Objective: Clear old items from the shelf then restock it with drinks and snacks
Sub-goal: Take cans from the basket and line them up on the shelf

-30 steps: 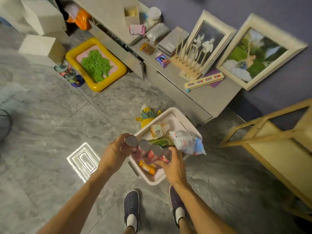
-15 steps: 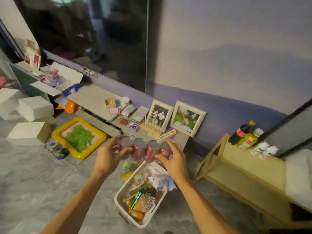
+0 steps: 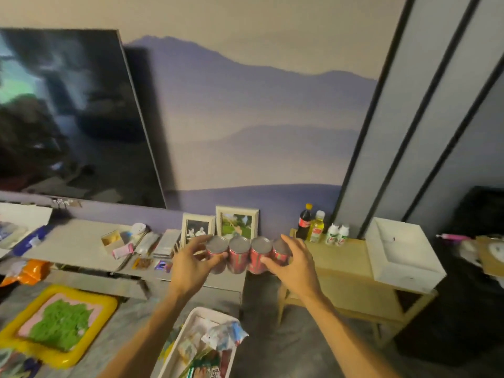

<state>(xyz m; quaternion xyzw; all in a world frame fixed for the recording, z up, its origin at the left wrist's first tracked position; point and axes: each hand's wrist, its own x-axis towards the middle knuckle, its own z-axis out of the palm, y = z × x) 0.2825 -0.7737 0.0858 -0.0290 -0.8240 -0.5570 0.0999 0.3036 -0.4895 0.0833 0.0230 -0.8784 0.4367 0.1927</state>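
cans (image 3: 246,256), four red ones in a row, are pinched end to end between left hand (image 3: 195,264) and right hand (image 3: 293,264), held in the air toward the wooden shelf (image 3: 343,264) at 3 o'clock. bottles (image 3: 316,227) already stand there; snacks wait in the white bin (image 3: 191,323) at 6 o'clock.

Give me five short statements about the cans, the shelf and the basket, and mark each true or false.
1. Both hands, left hand and right hand, hold a row of four red cans. True.
2. The cans already stand on the wooden shelf. False: they are held in the air beside it.
3. Bottles stand at the back of the shelf top. True.
4. The white basket on the floor is empty. False: it holds snack packets.
5. A white tray sits on the shelf's right end. True.
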